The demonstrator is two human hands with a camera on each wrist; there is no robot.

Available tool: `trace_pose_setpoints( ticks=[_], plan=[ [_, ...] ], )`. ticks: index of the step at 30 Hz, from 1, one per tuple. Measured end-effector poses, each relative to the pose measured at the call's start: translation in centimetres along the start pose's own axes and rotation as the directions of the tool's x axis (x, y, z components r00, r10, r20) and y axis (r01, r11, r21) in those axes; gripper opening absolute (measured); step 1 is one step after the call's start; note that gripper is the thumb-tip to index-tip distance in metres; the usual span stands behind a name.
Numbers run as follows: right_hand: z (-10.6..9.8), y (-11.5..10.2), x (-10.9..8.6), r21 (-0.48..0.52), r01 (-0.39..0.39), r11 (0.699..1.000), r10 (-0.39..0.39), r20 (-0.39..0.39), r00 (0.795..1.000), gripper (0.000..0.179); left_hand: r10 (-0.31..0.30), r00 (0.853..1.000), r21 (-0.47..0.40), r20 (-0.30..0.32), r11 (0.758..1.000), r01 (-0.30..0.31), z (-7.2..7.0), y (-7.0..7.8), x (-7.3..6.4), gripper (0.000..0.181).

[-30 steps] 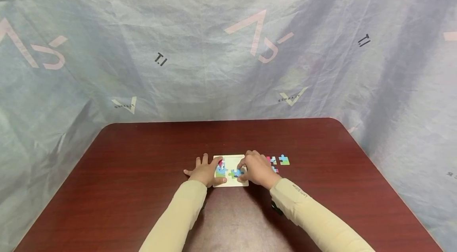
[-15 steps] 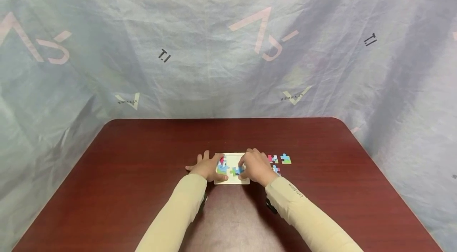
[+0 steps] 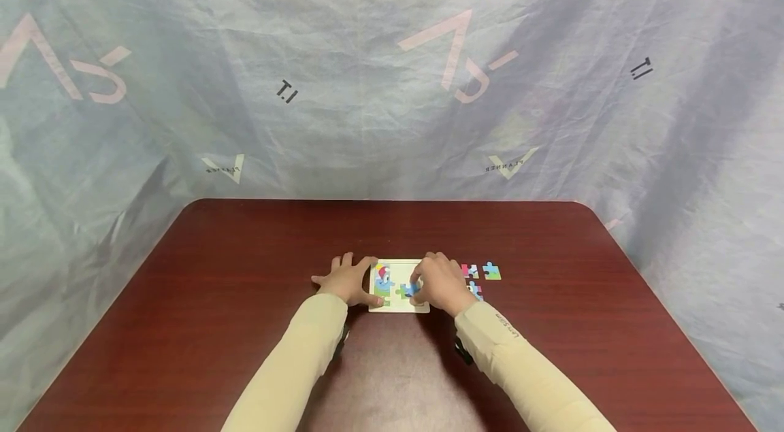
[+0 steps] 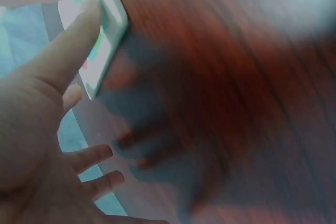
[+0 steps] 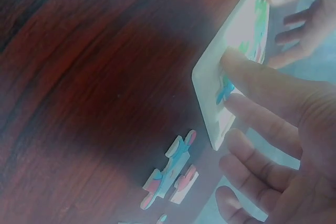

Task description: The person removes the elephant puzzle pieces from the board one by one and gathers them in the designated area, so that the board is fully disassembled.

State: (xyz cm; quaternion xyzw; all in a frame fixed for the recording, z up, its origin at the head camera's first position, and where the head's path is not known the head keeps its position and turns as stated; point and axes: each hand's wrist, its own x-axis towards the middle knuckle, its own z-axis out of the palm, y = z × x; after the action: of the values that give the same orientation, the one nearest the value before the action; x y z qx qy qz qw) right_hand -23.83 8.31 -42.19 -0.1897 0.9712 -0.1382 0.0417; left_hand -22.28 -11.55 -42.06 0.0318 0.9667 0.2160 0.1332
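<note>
A pale puzzle tray (image 3: 401,271) lies on the table in the head view. Joined puzzle pieces (image 3: 382,278) with a red, white and blue picture fill its left side. My right hand (image 3: 442,284) pinches a blue-and-green puzzle piece (image 3: 405,291) between thumb and index finger, low in the tray's right half; the hand partly hides it. My left hand (image 3: 345,282) is spread at the tray's left edge, its thumb on the lower left corner and its index fingertip by the upper left corner. In the right wrist view, the right thumb (image 5: 257,74) reaches over the tray's rim.
Several loose puzzle pieces lie right of the tray, among them a blue-and-green piece (image 3: 492,271), a pink-and-white piece (image 3: 470,271) and one (image 3: 476,292) partly behind my right hand. The dark red table (image 3: 245,269) ends at a grey cloth backdrop (image 3: 367,112).
My left hand has shifted left, its index finger drawing back and uncovering more of the joined pieces. The right hand stays on its piece. The head view has shifted slightly.
</note>
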Motion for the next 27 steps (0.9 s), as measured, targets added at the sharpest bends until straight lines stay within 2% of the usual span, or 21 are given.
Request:
trace_pose_setpoints(
  ticks=[6, 9, 11, 16, 17, 27],
  plan=[
    [-0.1, 0.1, 0.0, -0.003, -0.009, 1.0, 0.009, 0.002, 1.0, 0.025, -0.031, 0.999, -0.023, 0.03, 0.999, 0.031, -0.3, -0.6, -0.3, 0.087],
    [-0.2, 0.2, 0.0, -0.009, -0.014, 1.0, 0.014, 0.006, 1.0, 0.025, -0.033, 0.998, -0.048, 0.045, 0.998, 0.035, -0.2, -0.9, -0.1, 0.088],
    [-0.2, 0.2, 0.0, -0.004, -0.015, 1.0, 0.015, 0.008, 1.0, 0.025, -0.019, 0.999, -0.053, 0.035, 0.998, 0.021, 0.4, -1.6, 0.5, 0.089],
    [0.0, 0.4, -0.1, 0.023, -0.002, 1.0, 0.002, 0.007, 1.0, 0.025, -0.047, 0.998, -0.049, 0.049, 0.998, 0.049, 0.6, -1.5, 0.7, 0.091],
    [0.0, 0.4, -0.1, 0.029, 0.002, 1.0, -0.002, 0.006, 1.0, 0.025, -0.068, 0.996, -0.05, 0.065, 0.996, 0.071, 0.0, -0.8, 0.1, 0.091],
    [0.2, 0.7, -0.1, 0.039, 0.029, 0.999, -0.03, 0.003, 1.0, 0.026, -0.098, 0.993, -0.063, 0.067, 0.993, 0.102, -0.1, -0.4, -0.6, 0.09]
  ],
)
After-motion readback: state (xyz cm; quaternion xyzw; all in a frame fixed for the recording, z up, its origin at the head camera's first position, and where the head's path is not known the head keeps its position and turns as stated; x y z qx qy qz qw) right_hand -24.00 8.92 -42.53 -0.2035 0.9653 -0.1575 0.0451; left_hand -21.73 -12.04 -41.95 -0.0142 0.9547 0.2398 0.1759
